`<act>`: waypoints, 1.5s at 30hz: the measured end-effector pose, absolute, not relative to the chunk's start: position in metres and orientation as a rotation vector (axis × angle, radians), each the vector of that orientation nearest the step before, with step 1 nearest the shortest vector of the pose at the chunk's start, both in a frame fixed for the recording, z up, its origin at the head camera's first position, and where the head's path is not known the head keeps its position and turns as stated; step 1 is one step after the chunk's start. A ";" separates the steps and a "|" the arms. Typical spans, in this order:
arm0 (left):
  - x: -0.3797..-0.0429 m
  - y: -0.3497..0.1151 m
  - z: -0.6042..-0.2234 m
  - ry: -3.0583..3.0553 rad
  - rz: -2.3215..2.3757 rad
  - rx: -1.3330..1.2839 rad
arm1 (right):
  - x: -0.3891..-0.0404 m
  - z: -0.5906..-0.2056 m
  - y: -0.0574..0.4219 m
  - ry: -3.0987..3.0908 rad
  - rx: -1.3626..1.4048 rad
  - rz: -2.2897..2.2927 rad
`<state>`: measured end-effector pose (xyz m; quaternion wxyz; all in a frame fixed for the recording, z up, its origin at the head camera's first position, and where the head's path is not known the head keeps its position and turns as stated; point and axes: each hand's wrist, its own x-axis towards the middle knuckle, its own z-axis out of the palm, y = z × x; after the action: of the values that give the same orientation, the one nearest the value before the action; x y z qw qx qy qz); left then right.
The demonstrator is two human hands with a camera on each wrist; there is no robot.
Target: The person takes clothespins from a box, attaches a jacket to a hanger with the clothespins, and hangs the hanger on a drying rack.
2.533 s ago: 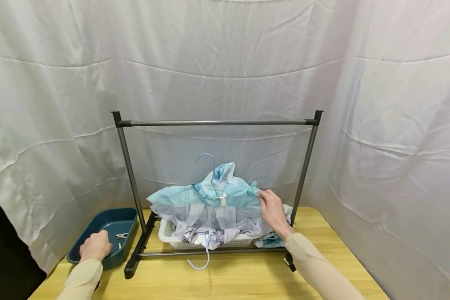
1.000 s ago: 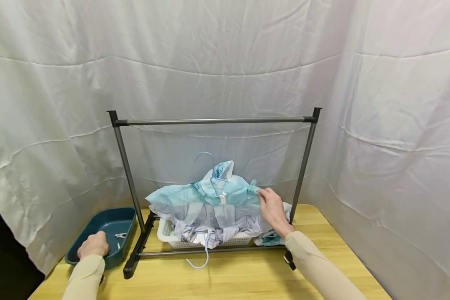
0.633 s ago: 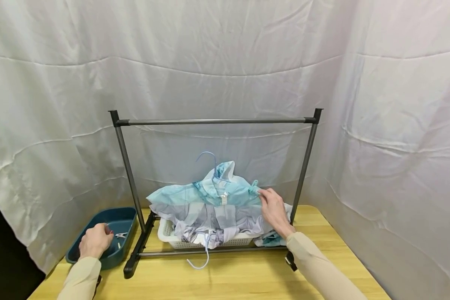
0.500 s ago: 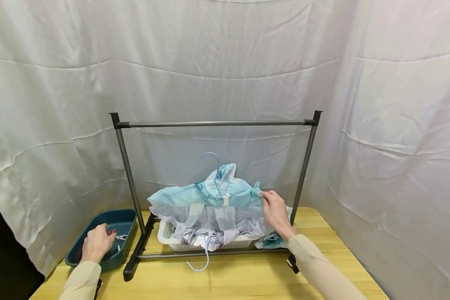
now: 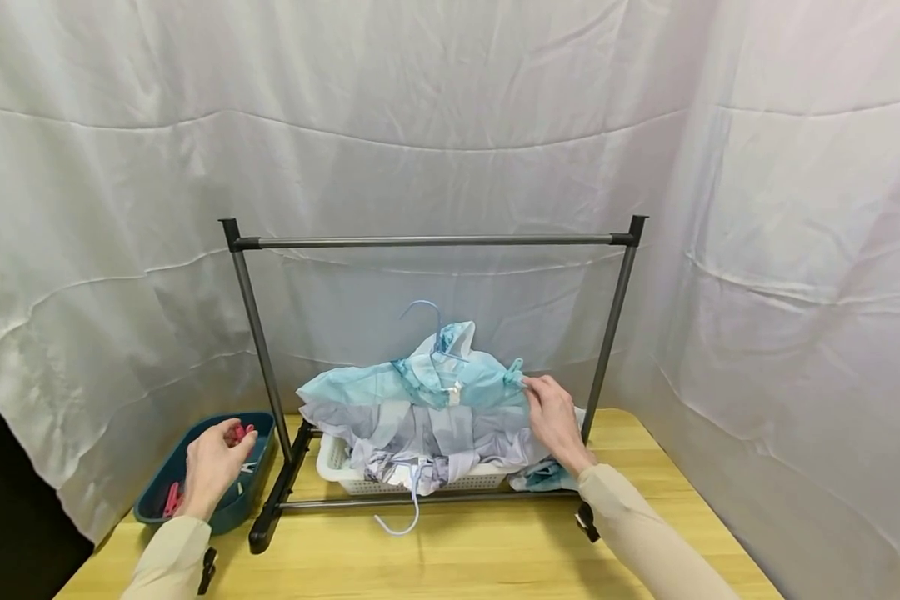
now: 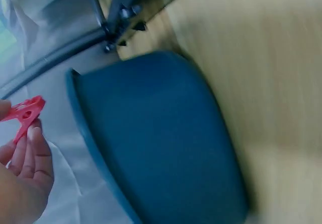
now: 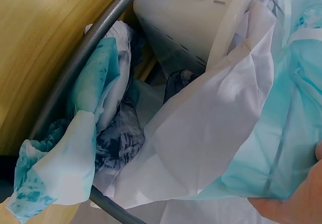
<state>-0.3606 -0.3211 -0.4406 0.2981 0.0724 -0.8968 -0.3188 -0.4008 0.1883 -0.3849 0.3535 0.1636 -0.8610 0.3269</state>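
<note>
My left hand [image 5: 212,468] is over the dark teal tray [image 5: 228,521] and pinches a pink clothespin [image 5: 242,432] between thumb and fingers. In the left wrist view, that clothespin sits near the tips of the fingers [image 6: 37,153]. My right hand [image 5: 557,421] pinches the right end of a turquoise garment [image 5: 352,390], just beside a teal clip [image 5: 514,372] fastened on it. A pale blue hanger [image 5: 421,302] sticks up from this garment's collar. Below it lies a pale grey garment [image 5: 465,429], with another hanger [image 5: 414,510] hooking out at the front.
Another pink clothespin [image 5: 172,500] and a white clothespin [image 5: 247,467] lie in the tray. Under the garments stands a white perforated basket [image 5: 333,463]. A metal clothes rack [image 5: 435,242] frames it all. A teal-and-white cloth [image 7: 60,178] drapes by the rack's lower bar.
My left hand has come up and to the right from inside the tray, and a pink clothespin now shows in its fingers. The turquoise garment and right hand have shifted slightly to the right.
</note>
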 end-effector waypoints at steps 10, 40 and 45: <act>-0.366 -0.303 -0.430 -2.259 -0.916 0.181 | -0.399 -0.385 0.189 -2.239 0.423 0.850; -0.379 -0.231 -0.378 -2.136 -1.117 -0.056 | -0.398 -0.385 0.186 -2.263 0.406 0.867; -0.381 -0.219 -0.373 -2.106 -1.159 -0.051 | -0.398 -0.388 0.187 -2.265 0.396 0.862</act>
<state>-0.3814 -0.2186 -0.3733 0.3604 -0.0197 -0.8169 -0.4498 -0.3976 0.1871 -0.3880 0.3362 0.1519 -0.8687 0.3307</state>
